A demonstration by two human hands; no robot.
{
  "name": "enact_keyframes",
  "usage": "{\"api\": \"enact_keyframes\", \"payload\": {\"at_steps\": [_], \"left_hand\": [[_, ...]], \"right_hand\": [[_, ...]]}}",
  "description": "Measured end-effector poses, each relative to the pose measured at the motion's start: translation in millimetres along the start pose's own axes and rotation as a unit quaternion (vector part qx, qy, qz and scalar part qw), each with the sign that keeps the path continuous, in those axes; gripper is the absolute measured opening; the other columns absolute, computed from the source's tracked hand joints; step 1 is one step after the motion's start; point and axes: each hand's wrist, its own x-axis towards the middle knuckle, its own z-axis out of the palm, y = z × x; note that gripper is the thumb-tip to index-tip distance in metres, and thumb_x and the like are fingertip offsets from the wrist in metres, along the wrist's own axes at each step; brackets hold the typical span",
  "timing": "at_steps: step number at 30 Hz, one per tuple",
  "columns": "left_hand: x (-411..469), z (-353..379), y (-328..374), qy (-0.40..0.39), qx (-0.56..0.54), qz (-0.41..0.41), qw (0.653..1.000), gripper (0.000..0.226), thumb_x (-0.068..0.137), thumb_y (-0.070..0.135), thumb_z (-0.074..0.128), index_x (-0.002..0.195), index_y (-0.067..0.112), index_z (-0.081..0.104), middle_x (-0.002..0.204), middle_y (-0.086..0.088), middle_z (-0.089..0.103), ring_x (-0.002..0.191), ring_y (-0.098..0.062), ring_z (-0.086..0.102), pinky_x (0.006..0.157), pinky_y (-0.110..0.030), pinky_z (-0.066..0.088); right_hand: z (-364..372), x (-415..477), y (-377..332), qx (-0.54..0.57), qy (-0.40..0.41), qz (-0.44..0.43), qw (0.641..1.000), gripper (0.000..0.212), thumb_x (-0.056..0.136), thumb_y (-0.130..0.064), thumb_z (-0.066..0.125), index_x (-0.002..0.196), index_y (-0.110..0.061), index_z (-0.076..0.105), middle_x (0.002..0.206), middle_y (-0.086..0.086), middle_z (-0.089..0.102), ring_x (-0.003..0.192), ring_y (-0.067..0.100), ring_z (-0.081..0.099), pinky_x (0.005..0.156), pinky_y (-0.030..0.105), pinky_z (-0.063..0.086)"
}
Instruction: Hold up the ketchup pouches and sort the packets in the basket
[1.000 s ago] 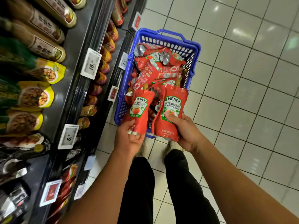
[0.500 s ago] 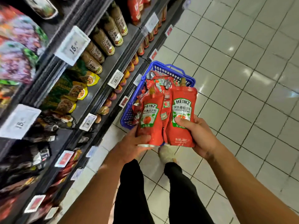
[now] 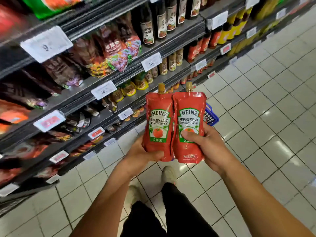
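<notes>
I hold two red Heinz ketchup pouches upright, side by side, in front of me. My left hand (image 3: 142, 153) grips the left ketchup pouch (image 3: 158, 120) near its bottom, thumb across the front. My right hand (image 3: 207, 147) grips the right ketchup pouch (image 3: 188, 117), thumb pressed on its label. Both pouches have gold screw caps on top and touch each other along their edges. Behind them, a corner of the blue shopping basket (image 3: 211, 117) shows on the floor.
Store shelves (image 3: 95, 86) run along the left, stocked with sauce bottles (image 3: 161, 23), snack pouches and white price tags (image 3: 151, 61). White tiled floor (image 3: 256, 100) stretches to the right. My legs and shoes (image 3: 169, 175) stand below the hands.
Both hands have lifted the two pouches up out of the basket and brought them together. The view has tilted up, so the basket is nearly hidden and more shelves show.
</notes>
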Motion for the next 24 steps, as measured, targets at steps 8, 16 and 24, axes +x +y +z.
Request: {"api": "enact_keyframes", "payload": {"at_steps": [8, 16, 24], "left_hand": [[-107.2, -57.8, 19.5, 0.117, -0.09, 0.113, 0.983, 0.063, 0.077, 0.0, 0.065, 0.136, 0.016, 0.051, 0.123, -0.005, 0.07, 0.111, -0.022, 0.067, 0.086, -0.036, 0.058], [-235.2, -110.7, 13.2, 0.284, -0.125, 0.193, 0.931, 0.028, 0.084, 0.047, 0.071, 0.11, 0.037, 0.073, 0.119, -0.002, 0.073, 0.108, -0.02, 0.07, 0.086, -0.036, 0.059], [-360.4, -164.8, 6.9, 0.397, -0.098, 0.27, 0.872, 0.026, 0.091, 0.046, 0.062, 0.111, 0.032, 0.072, 0.114, -0.005, 0.074, 0.103, -0.024, 0.072, 0.079, -0.036, 0.059]], "right_hand": [[110.8, -32.8, 2.6, -0.088, -0.113, -0.009, 0.99, 0.026, 0.076, -0.008, 0.078, 0.098, -0.022, 0.077, 0.1, 0.008, 0.078, 0.089, 0.026, 0.075, 0.071, 0.039, 0.062], [233.6, -84.9, 39.7, -0.133, -0.248, -0.001, 0.96, 0.042, 0.063, -0.017, 0.083, 0.104, -0.014, 0.073, 0.1, 0.009, 0.077, 0.085, 0.024, 0.075, 0.066, 0.032, 0.059], [348.8, -147.2, 76.2, -0.145, -0.336, -0.02, 0.93, 0.046, 0.064, -0.023, 0.084, 0.107, -0.011, 0.072, 0.101, 0.01, 0.077, 0.084, 0.024, 0.075, 0.064, 0.032, 0.059]]}}
